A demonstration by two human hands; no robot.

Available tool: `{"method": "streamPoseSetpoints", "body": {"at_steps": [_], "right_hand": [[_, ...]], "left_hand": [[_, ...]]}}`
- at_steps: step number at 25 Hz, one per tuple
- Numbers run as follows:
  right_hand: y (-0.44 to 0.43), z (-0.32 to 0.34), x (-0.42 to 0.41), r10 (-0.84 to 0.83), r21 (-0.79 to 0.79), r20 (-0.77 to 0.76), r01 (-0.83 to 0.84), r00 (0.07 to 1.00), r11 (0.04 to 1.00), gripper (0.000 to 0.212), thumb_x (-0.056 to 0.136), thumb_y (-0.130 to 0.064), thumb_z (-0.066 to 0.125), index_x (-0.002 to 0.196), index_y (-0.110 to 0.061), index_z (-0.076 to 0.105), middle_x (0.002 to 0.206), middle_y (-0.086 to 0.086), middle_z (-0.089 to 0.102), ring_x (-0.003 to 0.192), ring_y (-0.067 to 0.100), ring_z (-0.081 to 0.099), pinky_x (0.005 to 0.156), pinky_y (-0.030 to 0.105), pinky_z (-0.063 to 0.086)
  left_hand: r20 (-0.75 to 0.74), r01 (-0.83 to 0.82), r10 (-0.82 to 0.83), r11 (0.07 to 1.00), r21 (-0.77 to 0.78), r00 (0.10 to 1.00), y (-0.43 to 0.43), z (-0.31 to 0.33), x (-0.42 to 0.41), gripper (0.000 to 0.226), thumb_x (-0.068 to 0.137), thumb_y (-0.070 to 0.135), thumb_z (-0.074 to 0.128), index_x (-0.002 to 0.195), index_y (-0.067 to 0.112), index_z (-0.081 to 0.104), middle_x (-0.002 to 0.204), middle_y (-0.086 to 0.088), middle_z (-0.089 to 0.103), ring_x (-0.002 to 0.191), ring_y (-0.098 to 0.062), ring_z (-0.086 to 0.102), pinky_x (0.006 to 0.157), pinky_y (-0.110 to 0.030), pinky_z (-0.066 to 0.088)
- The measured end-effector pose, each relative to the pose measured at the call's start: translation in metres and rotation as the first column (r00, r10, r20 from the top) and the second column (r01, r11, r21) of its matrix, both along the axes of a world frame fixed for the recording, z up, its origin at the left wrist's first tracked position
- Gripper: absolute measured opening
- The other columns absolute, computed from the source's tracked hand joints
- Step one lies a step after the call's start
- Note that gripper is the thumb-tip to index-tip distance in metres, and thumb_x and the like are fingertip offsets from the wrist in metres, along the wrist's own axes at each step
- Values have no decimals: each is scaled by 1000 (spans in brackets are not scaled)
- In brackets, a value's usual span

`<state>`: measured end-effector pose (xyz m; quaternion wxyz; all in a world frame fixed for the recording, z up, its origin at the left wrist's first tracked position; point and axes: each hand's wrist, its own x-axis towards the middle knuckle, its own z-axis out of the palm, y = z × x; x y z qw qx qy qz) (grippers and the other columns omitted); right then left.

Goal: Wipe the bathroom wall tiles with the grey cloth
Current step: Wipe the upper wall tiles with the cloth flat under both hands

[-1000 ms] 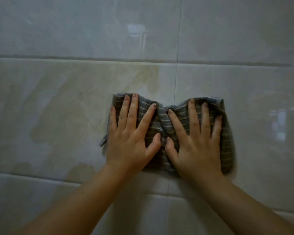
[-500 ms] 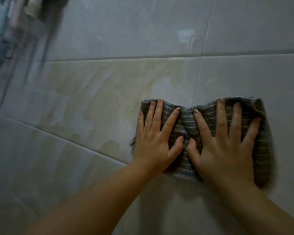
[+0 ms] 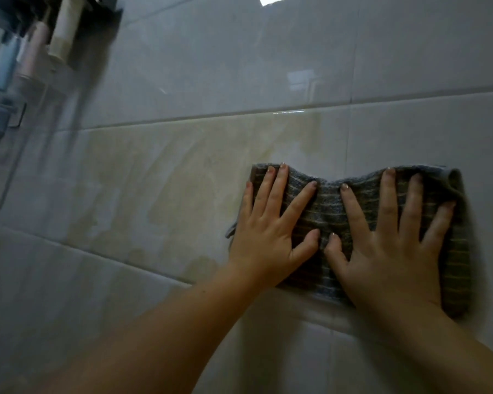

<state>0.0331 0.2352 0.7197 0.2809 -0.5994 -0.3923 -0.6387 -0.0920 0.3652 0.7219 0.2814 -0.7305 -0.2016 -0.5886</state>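
A grey striped cloth (image 3: 329,200) lies flat against the glossy wall tiles (image 3: 160,177) at the right of the view, bunched slightly in its middle. My left hand (image 3: 271,228) presses on its left half with fingers straight and spread. My right hand (image 3: 390,245) presses on its right half the same way, thumbs nearly touching. The cloth's right edge folds over past my little finger. The tile left of the cloth shows a beige, damp-looking patch.
A wall-mounted holder (image 3: 20,61) with toothbrushes and tubes hangs at the upper left, blurred. A thin cord (image 3: 3,194) runs down the wall below it. Grout lines cross the tiles above and below the cloth.
The cloth and both hands have slid to the right across the wall, leaving more wiped tile on the left. The holder at the upper left has come into view.
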Motion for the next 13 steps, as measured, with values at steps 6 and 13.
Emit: {"method": "streamPoseSetpoints", "body": {"at_steps": [6,13], "right_hand": [[57,16,-47,-84,114,-85,93,993,989,71,86,-54,28,150,-22,33,158,24,15,146,45,8,113,67,3],[107,-44,-91,-128,48,-48,130,991,990,68,88,-55,31,152,-29,29,160,17,14,148,40,8,115,63,3]], "left_hand": [[-33,47,-44,995,89,998,59,34,-47,69,93,64,22,155,35,15,166,-7,5,153,-22,-4,122,-51,-1],[24,69,-71,993,91,997,112,-27,-89,70,92,64,25,155,33,16,165,-11,8,153,-26,2,121,-55,5]]}}
